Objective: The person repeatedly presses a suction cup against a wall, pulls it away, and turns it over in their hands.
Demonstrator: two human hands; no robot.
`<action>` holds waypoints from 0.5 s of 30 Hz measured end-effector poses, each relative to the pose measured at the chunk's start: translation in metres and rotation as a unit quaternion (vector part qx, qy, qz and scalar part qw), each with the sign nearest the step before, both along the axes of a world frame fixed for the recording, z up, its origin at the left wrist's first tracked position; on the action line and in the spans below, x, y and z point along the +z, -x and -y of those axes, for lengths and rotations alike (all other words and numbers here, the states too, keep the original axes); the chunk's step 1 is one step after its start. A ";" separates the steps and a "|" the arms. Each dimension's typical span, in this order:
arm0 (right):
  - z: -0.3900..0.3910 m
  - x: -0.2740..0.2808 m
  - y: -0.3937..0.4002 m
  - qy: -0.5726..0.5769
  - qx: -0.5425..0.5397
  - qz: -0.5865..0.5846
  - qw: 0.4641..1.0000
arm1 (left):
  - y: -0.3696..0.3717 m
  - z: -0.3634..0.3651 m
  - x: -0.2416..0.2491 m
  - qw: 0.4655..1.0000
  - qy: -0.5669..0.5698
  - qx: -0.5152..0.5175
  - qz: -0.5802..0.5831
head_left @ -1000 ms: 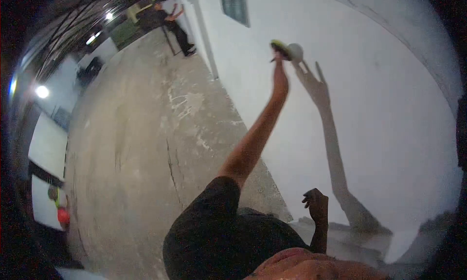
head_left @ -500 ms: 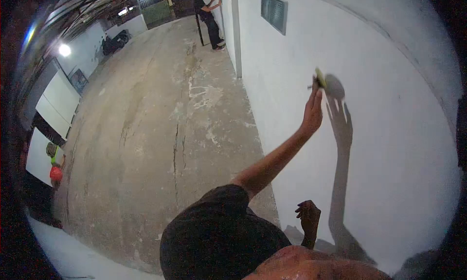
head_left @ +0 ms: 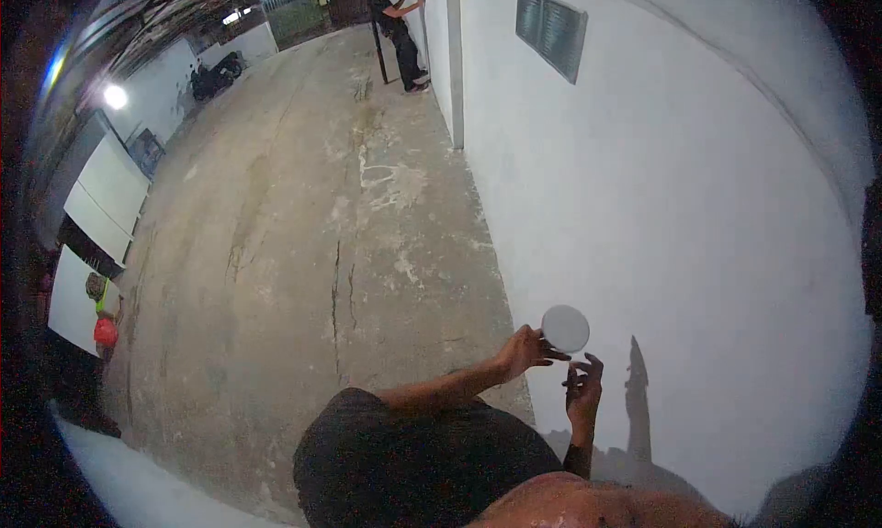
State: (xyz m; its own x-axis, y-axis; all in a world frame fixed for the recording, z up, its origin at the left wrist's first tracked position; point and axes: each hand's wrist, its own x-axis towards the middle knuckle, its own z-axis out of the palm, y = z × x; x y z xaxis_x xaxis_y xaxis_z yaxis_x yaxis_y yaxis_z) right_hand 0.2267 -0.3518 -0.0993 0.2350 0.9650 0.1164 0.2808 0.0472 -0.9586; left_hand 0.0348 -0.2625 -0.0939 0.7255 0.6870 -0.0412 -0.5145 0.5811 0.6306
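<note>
My left hand [head_left: 525,352] grips a round pad [head_left: 565,328] by its left edge, fingers curled behind and under it. The pad's flat, pale grey face is turned up toward me, a short way out from the white wall [head_left: 707,225]. Just below the pad, my right hand [head_left: 584,392] is raised with its fingers apart and slightly bent, fingertips close to the pad's lower rim. Nothing shows in this right hand. Its shadow [head_left: 638,390] falls on the wall to the right.
A louvred vent [head_left: 551,34] is set high in the wall. Farther along, a person in dark clothes [head_left: 400,37] faces the same wall. Cracked concrete floor [head_left: 276,252] stretches left. A motorbike [head_left: 217,76] stands far back, and another person [head_left: 106,312] is by white panels [head_left: 108,197].
My left hand has come down from high on the wall with the pad, whose face has turned toward me. My right hand has risen slightly, its fingers reaching toward the pad.
</note>
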 end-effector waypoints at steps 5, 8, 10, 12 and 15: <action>-0.044 0.010 0.032 0.074 0.028 0.115 0.990 | 0.038 -0.020 0.011 0.998 -0.007 -0.065 -0.015; -0.063 0.026 0.052 0.110 0.059 0.047 0.991 | 0.049 -0.045 0.005 0.994 -0.023 -0.095 0.050; -0.072 0.000 0.054 0.009 0.040 0.167 0.985 | 0.057 -0.062 0.006 0.992 -0.032 -0.104 0.068; -0.078 0.002 0.069 -0.092 0.017 0.280 0.955 | 0.068 -0.076 0.030 0.990 -0.053 -0.125 -0.044; -0.079 0.017 0.095 -0.101 -0.018 0.063 0.993 | 0.082 -0.088 0.016 0.977 -0.122 -0.138 -0.104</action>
